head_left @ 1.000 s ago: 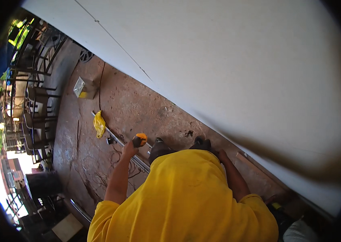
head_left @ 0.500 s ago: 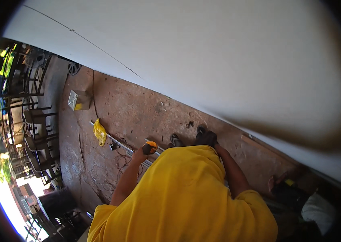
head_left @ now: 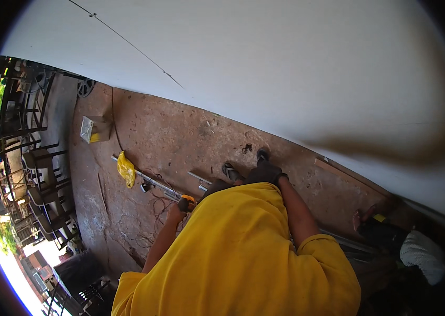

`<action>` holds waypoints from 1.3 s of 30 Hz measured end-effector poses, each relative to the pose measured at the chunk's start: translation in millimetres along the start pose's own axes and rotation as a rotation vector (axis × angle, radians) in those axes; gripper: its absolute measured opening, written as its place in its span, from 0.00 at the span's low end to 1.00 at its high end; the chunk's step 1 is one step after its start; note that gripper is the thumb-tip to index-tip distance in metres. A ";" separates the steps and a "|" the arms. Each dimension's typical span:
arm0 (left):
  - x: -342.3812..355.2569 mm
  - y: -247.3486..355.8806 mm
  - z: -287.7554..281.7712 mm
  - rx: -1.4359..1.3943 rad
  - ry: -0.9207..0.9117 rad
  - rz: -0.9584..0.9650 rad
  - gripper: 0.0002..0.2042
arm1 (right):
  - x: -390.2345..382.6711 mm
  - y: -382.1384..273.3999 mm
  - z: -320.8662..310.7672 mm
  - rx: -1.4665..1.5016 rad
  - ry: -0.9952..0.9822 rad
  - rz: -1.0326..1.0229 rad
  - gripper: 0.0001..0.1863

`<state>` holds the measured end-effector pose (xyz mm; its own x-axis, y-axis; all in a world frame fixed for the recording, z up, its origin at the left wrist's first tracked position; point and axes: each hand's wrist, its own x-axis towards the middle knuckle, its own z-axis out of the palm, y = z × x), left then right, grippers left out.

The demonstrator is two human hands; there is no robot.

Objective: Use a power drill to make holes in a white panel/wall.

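Observation:
My left hand (head_left: 174, 213) is closed around an orange-and-black tool (head_left: 186, 200), held low beside the front of my yellow shirt (head_left: 238, 242). The tool's kind does not show clearly, and the shirt edge is close against it. Down by my dark trouser leg (head_left: 262, 174) reaches my right forearm (head_left: 299, 213), with a dark band at its wrist. That hand's fingers are hidden, so I cannot see whether they hold anything. Beyond the left hand, metal bars (head_left: 154, 181) lie on the floor with a yellow plastic bag (head_left: 125, 169) over one end.
A large white panel or wall (head_left: 285, 68) slants across the far side. Tangled cables (head_left: 156, 210) lie on the brown floor. A square tin (head_left: 95, 129) stands far left, chairs (head_left: 43, 184) line the left edge. Another person (head_left: 386, 231) is low at the right.
My left hand has moved nearer to my body with the orange-and-black tool. The view has shifted slightly, and more of my trousers and feet shows.

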<state>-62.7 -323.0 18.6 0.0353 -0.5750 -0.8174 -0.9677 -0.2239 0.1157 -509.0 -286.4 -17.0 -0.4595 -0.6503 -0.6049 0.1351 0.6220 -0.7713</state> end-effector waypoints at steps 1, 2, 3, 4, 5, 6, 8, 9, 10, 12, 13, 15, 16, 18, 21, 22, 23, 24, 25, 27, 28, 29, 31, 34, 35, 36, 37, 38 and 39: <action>3.4 -5.0 1.7 0.018 0.014 -0.006 0.25 | -1.5 -0.3 0.5 -0.015 0.017 0.000 0.13; 8.3 -10.4 3.4 0.038 0.027 -0.011 0.25 | -1.4 -1.9 3.5 -0.029 0.036 0.001 0.13; 14.1 -14.6 3.0 0.034 0.002 0.010 0.26 | -4.3 -1.6 2.8 -0.041 0.056 0.002 0.13; 19.2 -18.0 3.7 0.038 -0.009 0.024 0.26 | -4.2 -4.1 4.5 -0.053 0.078 0.004 0.13; 24.3 -20.3 5.3 0.036 -0.002 0.033 0.27 | -7.0 -4.2 4.5 -0.065 0.101 0.007 0.13; 25.8 -19.6 4.3 0.034 0.004 0.041 0.27 | -5.3 -6.6 3.9 -0.076 0.123 0.010 0.13; 33.6 -18.8 3.6 0.035 -0.001 0.063 0.27 | -8.2 -6.4 -3.4 -0.099 0.168 0.017 0.13; 39.2 -17.8 2.8 0.014 -0.026 0.070 0.27 | -12.9 -5.6 -2.5 -0.113 0.185 0.017 0.13; 45.0 -18.6 1.8 -0.006 -0.050 0.077 0.27 | -18.4 -4.1 -3.1 -0.128 0.202 0.016 0.13; 66.9 -30.8 10.4 -0.014 -0.072 0.078 0.27 | -34.9 5.4 -21.3 -0.157 0.230 0.010 0.12; 71.5 -27.1 10.1 -0.024 -0.087 0.070 0.26 | -39.5 6.2 -22.0 -0.169 0.251 0.011 0.12; 73.9 -16.7 10.2 -0.029 -0.110 0.077 0.26 | -46.1 7.0 -27.8 -0.192 0.295 0.011 0.12; 71.2 -10.4 8.6 -0.034 -0.083 0.092 0.25 | -49.5 7.0 -27.3 -0.201 0.319 0.012 0.12; 68.4 -0.9 6.0 -0.035 -0.063 0.124 0.24 | -53.7 5.5 -35.8 -0.219 0.366 0.012 0.12; 60.6 11.6 -0.7 0.076 0.023 0.194 0.23 | -51.5 -3.4 -38.7 -0.243 0.436 0.012 0.12; 52.8 18.9 -7.2 0.054 0.011 0.204 0.23 | -53.6 -3.1 -42.2 -0.251 0.458 0.014 0.12; 48.5 25.0 -12.4 0.032 0.000 0.212 0.23 | -57.3 -1.6 -47.2 -0.257 0.478 0.016 0.12; 46.6 27.5 -14.9 0.035 -0.003 0.220 0.23 | -58.6 -1.3 -50.4 -0.266 0.492 0.016 0.12; 45.2 29.4 -17.5 -0.025 -0.037 0.199 0.23 | -61.1 -0.5 -52.3 -0.273 0.503 0.017 0.12; 46.7 25.1 -17.3 -0.089 -0.065 0.171 0.23 | -53.6 -6.3 -48.3 -0.289 0.507 0.012 0.12; 53.7 16.9 -11.2 -0.025 -0.043 0.179 0.23 | -51.9 -7.0 -49.5 -0.300 0.500 0.005 0.12; 59.6 10.7 -3.5 0.038 -0.019 0.182 0.23 | -48.6 -8.3 -51.9 -0.310 0.488 -0.003 0.12; 72.0 3.4 12.0 0.056 -0.014 0.217 0.23 | -41.4 -7.6 -54.3 -0.330 0.436 -0.032 0.12; 74.0 7.0 20.7 0.133 0.006 0.193 0.24 | -38.0 7.3 -72.0 -0.363 0.323 -0.088 0.12; 69.4 15.2 22.1 0.197 0.006 0.151 0.24 | -33.5 8.8 -74.7 -0.380 0.282 -0.107 0.12; 64.3 18.2 23.0 0.171 0.018 0.113 0.24 | -33.1 12.9 -78.1 -0.399 0.243 -0.126 0.12; 58.0 22.4 25.5 0.158 0.040 0.073 0.25 | -29.4 12.3 -82.8 -0.418 0.207 -0.144 0.12; 51.7 27.4 29.2 0.144 0.059 0.035 0.26 | -25.0 12.3 -86.2 -0.440 0.171 -0.163 0.12; 41.4 35.0 29.3 0.111 0.067 0.001 0.26 | -21.0 12.8 -96.8 -0.466 0.136 -0.185 0.12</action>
<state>-102.4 -331.6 -27.7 0.0471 -0.6271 -0.7775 -0.9894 -0.1366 0.0503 -582.6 -222.6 4.9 -0.5530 -0.7243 -0.4118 -0.3497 0.6504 -0.6743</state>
